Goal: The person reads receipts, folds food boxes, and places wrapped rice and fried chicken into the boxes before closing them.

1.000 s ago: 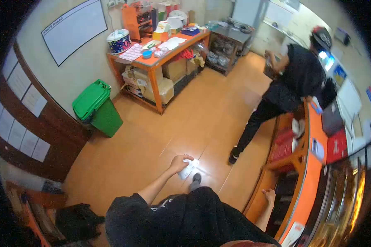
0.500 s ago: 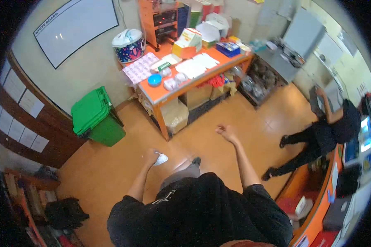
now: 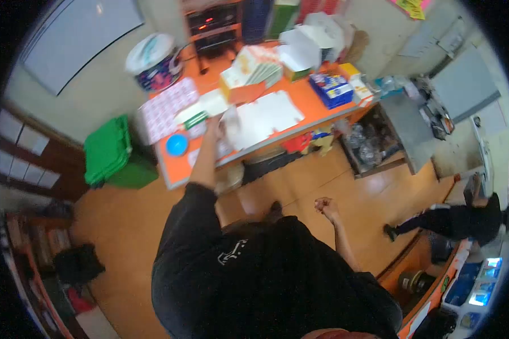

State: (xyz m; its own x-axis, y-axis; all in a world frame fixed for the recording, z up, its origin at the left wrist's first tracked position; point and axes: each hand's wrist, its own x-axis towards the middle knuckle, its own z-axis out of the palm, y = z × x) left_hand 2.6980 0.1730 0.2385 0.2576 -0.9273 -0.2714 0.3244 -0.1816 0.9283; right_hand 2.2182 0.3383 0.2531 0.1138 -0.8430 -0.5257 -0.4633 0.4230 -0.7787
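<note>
My left hand (image 3: 214, 131) reaches over the near edge of the orange table (image 3: 181, 168), blurred; a pale item shows beside its fingers, and its grip cannot be made out. Around it lie a white flat sheet (image 3: 268, 118), a green-and-white carton (image 3: 195, 120), a blue bowl (image 3: 176, 145) and a pink patterned sheet (image 3: 168, 109). My right hand (image 3: 326, 208) hangs over the floor, away from the table, its fingers curled and touching nothing that shows.
A green bin (image 3: 110, 155) stands left of the table. A metal table (image 3: 408, 130) is at the right. Another person (image 3: 455, 220) stands at the far right by an orange counter (image 3: 421, 302). Boxes, a patterned tub (image 3: 157, 70) and a blue box (image 3: 331, 90) crowd the tabletop.
I have come closer to the orange table. My left hand, which held a white paper over the floor, is now over the tabletop. The other person appears farther right.
</note>
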